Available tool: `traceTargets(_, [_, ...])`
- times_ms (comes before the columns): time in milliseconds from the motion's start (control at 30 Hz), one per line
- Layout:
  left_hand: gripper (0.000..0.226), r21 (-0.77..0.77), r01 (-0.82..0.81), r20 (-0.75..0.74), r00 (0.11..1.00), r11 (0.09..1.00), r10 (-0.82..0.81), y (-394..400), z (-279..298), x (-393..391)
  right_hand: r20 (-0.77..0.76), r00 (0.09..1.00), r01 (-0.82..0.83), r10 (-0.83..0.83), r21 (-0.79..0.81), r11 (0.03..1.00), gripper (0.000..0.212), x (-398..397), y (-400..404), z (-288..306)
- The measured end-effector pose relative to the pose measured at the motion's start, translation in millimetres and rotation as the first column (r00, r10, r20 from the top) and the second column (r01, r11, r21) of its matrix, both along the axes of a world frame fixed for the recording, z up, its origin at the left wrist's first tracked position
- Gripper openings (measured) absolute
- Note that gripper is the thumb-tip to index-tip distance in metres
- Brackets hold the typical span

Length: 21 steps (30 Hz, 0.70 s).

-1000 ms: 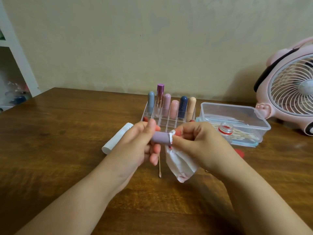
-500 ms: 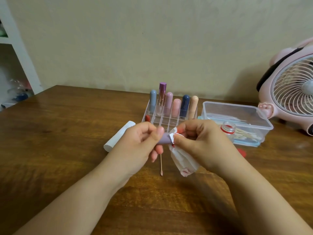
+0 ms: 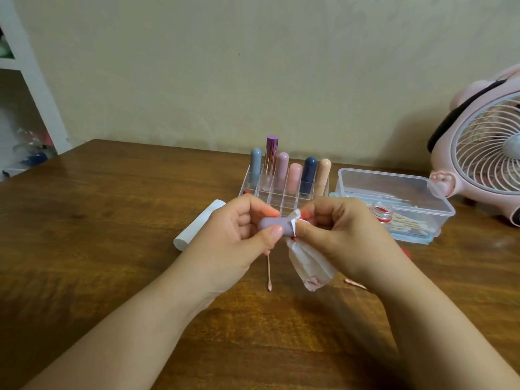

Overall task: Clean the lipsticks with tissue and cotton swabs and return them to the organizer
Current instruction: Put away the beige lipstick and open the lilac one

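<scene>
Wooden table [image 3: 112, 249] — bears every item listed below.

Pink fan [image 3: 484, 153] — far right, at the table's back edge.

Clear lidded box [image 3: 394, 192] — right of centre; cotton swabs lie inside, a small red-rimmed jar [image 3: 382, 211] stands at its front.

Clear organizer [image 3: 284, 198] — back centre, 6 lipsticks upright in its rear row; front compartments look vacant.

White tube [image 3: 197, 229] — lying flat, left of the hands.

Left hand [image 3: 236, 237] — raised over the table ahead of the organizer, fingers and thumb curled round the lilac lipstick [image 3: 274, 226], which is held sideways.

Right hand [image 3: 334, 235] — thumb and fingers pinch a tissue [image 3: 306, 263] against the lipstick's right end; the loose tail hangs down, stained pink at the bottom.

2 used cotton swabs — 1 [image 3: 269, 273] on the table below the hands, another [image 3: 355, 283] partly hidden by the right wrist.

Risks, as judged: the stained part of the tissue could smear colour back onto the casing if it folds inward; too hard a twist could tear the thin tissue or slip the smooth lipstick from the left grip onto the table. Whether the lipstick's end is open or capped cannot be told — the tissue covers it.
</scene>
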State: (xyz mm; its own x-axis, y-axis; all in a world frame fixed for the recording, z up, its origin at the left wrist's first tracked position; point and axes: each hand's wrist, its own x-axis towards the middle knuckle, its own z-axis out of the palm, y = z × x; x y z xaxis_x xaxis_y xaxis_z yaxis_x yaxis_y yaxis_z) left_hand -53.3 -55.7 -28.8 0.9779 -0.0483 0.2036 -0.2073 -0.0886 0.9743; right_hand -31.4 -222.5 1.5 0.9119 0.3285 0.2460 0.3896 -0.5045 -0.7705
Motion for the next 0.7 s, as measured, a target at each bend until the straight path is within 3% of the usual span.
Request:
traceTargets(167, [0.014, -0.068, -0.015, -0.101, 0.995, 0.998, 0.008, -2, 1, -3, 0.016, 1.000, -0.002, 0.002, -0.012, 1.000, 0.006, 0, 1, -3])
traceTargets(233, [0.006, -0.008, -0.021, -0.033, 0.999, 1.000, 0.021, -1, 3, -3, 0.008, 1.000, -0.003, 0.003, -0.025, 1.000, 0.006, 0, 2, -3])
traceTargets(367, [0.019, 0.129, -0.071, 0.069, 0.996, 0.989, 0.063, 2, 9, -7, -0.022, 0.999, 0.021, -0.024, -0.116, 0.993, 0.006, 3, 2, -4])
traceTargets(500, [0.016, 0.306, -0.189, 0.068, 0.982, 0.933, 0.177, 12, 12, -5, 0.111, 0.986, 0.151, -0.127, -0.247, 0.957, 0.008, 9, 1, -14])
traceTargets(700, [0.023, 0.578, -0.288, 0.111, 0.955, 0.764, 0.276, 16, 2, -2, 0.312, 0.949, 0.174, -0.043, -0.408, 0.896, 0.022, 13, 5, -21])
